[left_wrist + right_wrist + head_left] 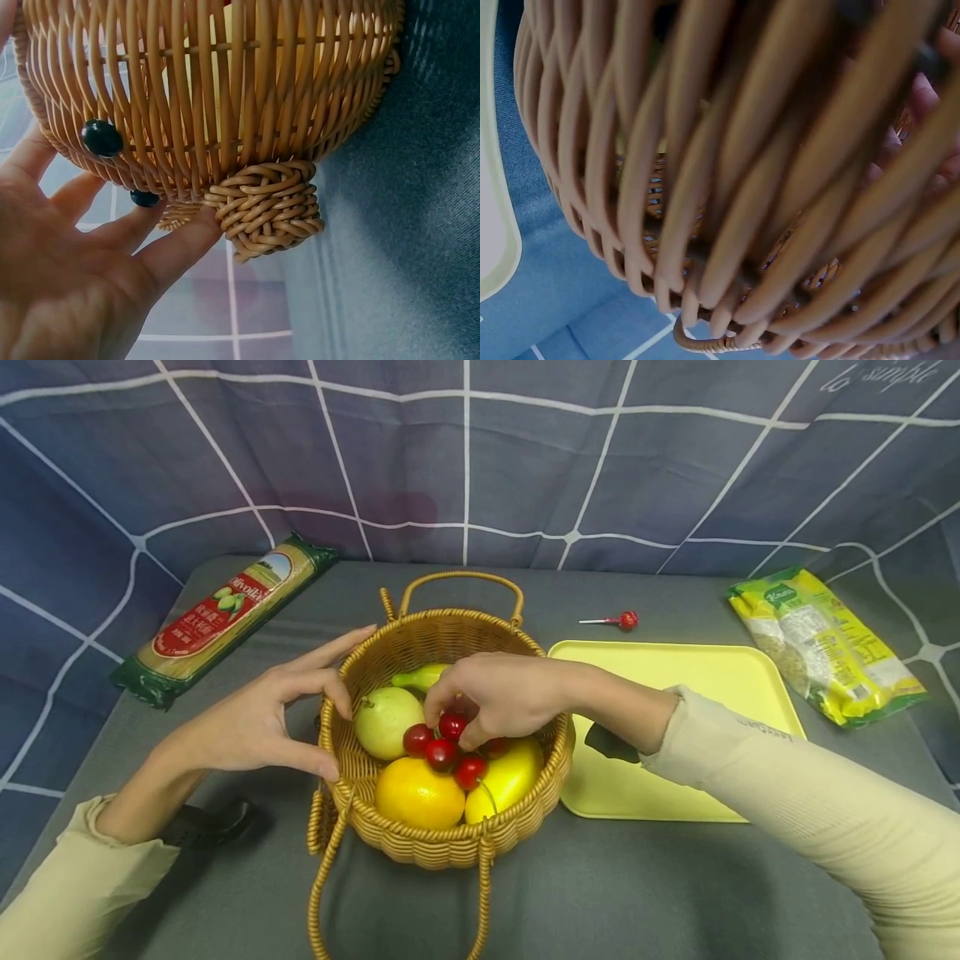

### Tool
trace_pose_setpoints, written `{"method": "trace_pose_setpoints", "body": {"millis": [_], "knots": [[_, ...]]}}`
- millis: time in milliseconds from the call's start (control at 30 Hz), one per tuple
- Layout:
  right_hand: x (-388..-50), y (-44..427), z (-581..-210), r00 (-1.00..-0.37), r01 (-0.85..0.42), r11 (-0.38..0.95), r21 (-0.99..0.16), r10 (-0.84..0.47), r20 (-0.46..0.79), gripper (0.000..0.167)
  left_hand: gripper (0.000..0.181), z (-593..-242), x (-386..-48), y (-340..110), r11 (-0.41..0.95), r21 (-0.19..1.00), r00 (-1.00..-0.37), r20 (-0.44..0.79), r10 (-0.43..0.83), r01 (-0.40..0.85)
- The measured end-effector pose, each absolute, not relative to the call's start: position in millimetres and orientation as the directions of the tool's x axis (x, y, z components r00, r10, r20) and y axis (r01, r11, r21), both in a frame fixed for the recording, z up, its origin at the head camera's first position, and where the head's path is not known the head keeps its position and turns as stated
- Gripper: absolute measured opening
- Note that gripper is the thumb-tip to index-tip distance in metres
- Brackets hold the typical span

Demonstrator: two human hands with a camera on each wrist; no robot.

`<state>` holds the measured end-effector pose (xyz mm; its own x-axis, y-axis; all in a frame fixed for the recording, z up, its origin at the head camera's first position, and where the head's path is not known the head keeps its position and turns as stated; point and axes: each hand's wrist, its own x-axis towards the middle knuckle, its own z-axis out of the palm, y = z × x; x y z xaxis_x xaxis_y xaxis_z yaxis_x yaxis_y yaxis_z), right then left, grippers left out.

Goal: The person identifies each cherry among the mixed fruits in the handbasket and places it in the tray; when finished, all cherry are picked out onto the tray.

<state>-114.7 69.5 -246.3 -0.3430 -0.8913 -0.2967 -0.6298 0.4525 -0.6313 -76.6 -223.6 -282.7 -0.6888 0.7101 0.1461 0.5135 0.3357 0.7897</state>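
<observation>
Reaching into the brown basket [442, 846], the right hand [510, 695] has its fingers bent around some red cherries [441, 755]. They sit inside by a green pear [388, 724] and an orange fruit [420, 795]. The left hand [273, 718] is spread wide, touching the basket's side. The basket stands on the gray table [637, 893] near a yellow tray [675, 670].

Pasta pack [225, 618] is showing "Olivoilà" plus Chinese characters, yellow pack [828, 643] is showing "Knorr", curtain [540, 460] is showing "simple" after an unclear word, right sleeve [810, 802] is carrying illegible lettering.
</observation>
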Motion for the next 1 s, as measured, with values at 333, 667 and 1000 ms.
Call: {"method": "trace_pose_setpoints", "body": {"millis": [333, 667, 1000], "knots": [[-114.2, 76.1, -237.7, -0.345, -0.632, 0.394, -0.667, -0.914, -0.213, 0.023, 0.047, -286.1, -76.4, -226.4, 0.35, 0.78, -0.692, 0.143, 0.707, 0.518], [-103.3, 110.6, -215.9, -0.444, -0.567, 0.372, -0.735, -0.889, -0.107, 0.026, 0.046, -285.7, -77.3, -224.7, 0.338, 0.781, -0.692, 0.159, 0.704, 0.525], [-82.7, 162.4, -205.6, -0.583, -0.572, 0.358, -0.738, -0.81, 0.059, 0.031, 0.047, -285.9, -76.7, -224.3, 0.337, 0.783, -0.694, 0.161, 0.702, 0.522]]}}
